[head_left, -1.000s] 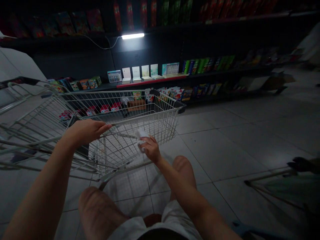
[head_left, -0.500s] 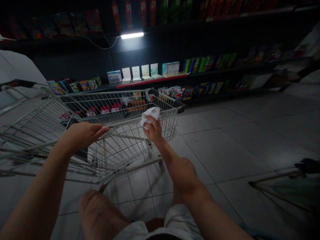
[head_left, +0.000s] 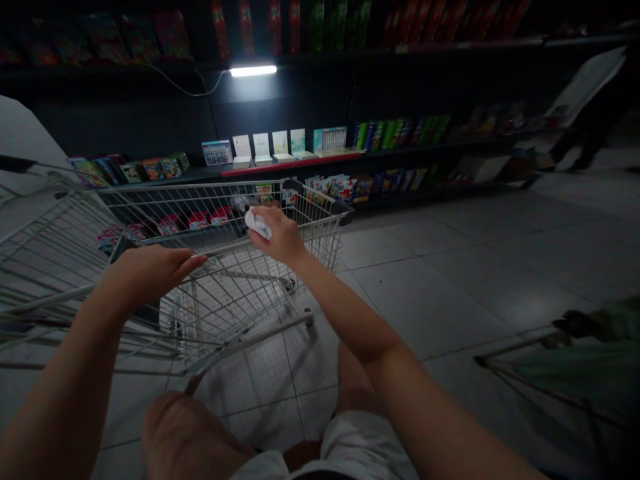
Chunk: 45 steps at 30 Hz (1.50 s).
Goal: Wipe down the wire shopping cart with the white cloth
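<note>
The left hand (head_left: 147, 273) is lying along the near rim of a silver wire shopping cart (head_left: 150, 189), fingers together, any grip unclear. The right hand (head_left: 280, 237) is pinching a crumpled white tissue (head_left: 257, 225) above the basket. Pale grey floor tiles (head_left: 425, 300) are leading toward a black shelf with a red edge (head_left: 290, 160) carrying boxed goods.

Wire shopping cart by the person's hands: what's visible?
A wire shopping cart of pale metal, with a deep mesh basket, a dark cap on its far corner and a lower frame with a small castor. It stands upright on the tiled floor, its far end toward the lit shelves. The left hand lies over its top rail.
</note>
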{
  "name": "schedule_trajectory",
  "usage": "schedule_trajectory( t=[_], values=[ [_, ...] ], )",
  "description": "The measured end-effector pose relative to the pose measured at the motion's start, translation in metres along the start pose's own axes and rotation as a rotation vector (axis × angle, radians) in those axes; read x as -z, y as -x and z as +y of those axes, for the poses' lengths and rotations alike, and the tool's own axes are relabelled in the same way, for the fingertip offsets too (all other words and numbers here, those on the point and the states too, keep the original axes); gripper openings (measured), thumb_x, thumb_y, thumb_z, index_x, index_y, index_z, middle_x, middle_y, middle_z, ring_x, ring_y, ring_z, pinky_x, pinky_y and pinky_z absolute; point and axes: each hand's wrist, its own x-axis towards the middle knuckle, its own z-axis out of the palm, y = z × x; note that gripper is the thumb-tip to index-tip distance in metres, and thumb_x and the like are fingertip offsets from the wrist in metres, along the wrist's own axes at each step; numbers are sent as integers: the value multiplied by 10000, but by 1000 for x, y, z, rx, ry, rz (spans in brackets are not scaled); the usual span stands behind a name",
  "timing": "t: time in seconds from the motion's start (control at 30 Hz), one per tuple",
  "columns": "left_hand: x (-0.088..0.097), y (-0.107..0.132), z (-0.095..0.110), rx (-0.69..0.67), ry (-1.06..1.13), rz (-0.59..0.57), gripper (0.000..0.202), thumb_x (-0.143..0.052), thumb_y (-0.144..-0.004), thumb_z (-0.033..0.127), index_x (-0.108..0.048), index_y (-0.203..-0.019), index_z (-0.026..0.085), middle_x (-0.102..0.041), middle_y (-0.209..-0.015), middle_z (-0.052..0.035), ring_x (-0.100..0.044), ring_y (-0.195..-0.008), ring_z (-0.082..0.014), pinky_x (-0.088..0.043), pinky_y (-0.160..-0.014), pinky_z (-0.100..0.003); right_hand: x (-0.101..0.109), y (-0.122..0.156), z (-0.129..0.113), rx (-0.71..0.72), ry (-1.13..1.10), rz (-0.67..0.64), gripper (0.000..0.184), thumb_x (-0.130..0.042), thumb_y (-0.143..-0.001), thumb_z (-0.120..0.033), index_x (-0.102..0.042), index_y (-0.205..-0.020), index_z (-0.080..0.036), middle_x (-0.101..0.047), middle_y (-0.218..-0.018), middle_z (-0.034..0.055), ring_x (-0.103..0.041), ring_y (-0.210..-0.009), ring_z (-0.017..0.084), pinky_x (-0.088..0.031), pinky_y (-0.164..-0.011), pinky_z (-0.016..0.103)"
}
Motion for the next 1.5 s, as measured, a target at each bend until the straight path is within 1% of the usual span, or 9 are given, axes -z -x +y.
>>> schedule_trajectory(
  t=[0.27,0.37,0.57,0.83,0.93,1.03,1.2,1.3,1.5],
  values=[
    [-2,5,-14,40,-38,-43,726,-121,-884,688,-675,-1119,281,-716,-907,-63,-653,-851,-277,-395,-681,-327,56,27,126,-184,113,138,159,-544,-817,-205,-646,-939,-199,-687,-953,60,-634,-923,205,-526,-847,375],
    [-2,3,-19,67,6,-78,745,-143,-865,726,-688,-1122,287,-719,-882,-52,-652,-819,-260,-397,-692,-317,48,25,120,-252,148,145,140,-569,-776,-196,-646,-894,-192,-685,-909,63,-635,-892,216,-521,-825,376],
    [-8,5,-49,158,67,-145,669,-226,-874,669,-647,-1232,292,-743,-893,-5,-662,-848,-228,-407,-722,-283,8,17,49,-53,79,31,218,-549,-838,-228,-644,-1034,-208,-671,-990,58,-629,-887,181,-504,-803,314],
    [-17,14,-105,309,208,-213,666,-224,-915,635,-631,-1201,191,-748,-767,-21,-652,-762,-202,-410,-708,-262,39,38,101,-78,119,64,193,-569,-853,-256,-632,-1028,-207,-661,-976,65,-605,-945,212,-479,-868,369],
    [-12,7,-82,268,44,-142,690,-221,-893,693,-653,-1149,220,-747,-887,-58,-651,-859,-248,-394,-697,-288,23,37,77,-75,120,49,199,-579,-840,-224,-630,-1032,-208,-652,-973,64,-598,-940,214,-483,-852,361],
    [-6,-13,-32,8,-20,-6,756,-161,-877,741,-668,-1035,204,-726,-970,-103,-648,-903,-269,-394,-695,-301,6,34,41,-49,78,24,213,-565,-859,-216,-627,-1063,-205,-634,-985,69,-592,-955,206,-491,-855,345],
    [-9,-53,34,-156,-8,-1,760,-132,-895,714,-684,-1009,204,-729,-913,-112,-669,-838,-253,-424,-684,-299,4,50,22,122,-53,-3,257,-557,-885,-235,-632,-1130,-214,-606,-1134,86,-560,-1111,202,-476,-979,365],
    [-18,-59,37,-101,-54,23,784,-68,-920,672,-700,-1046,225,-740,-948,-110,-680,-903,-263,-438,-722,-306,-11,81,22,207,-3,-4,193,-557,-901,-235,-680,-1048,-247,-642,-1132,59,-548,-1105,203,-442,-1019,402],
    [-26,-49,21,-61,-69,37,825,-49,-905,709,-695,-1121,244,-741,-972,-112,-680,-936,-279,-427,-730,-316,-81,163,13,416,-2,-380,151,-571,-914,-231,-694,-921,-319,-699,-1051,-21,-559,-1005,161,-457,-912,360]
  ],
)
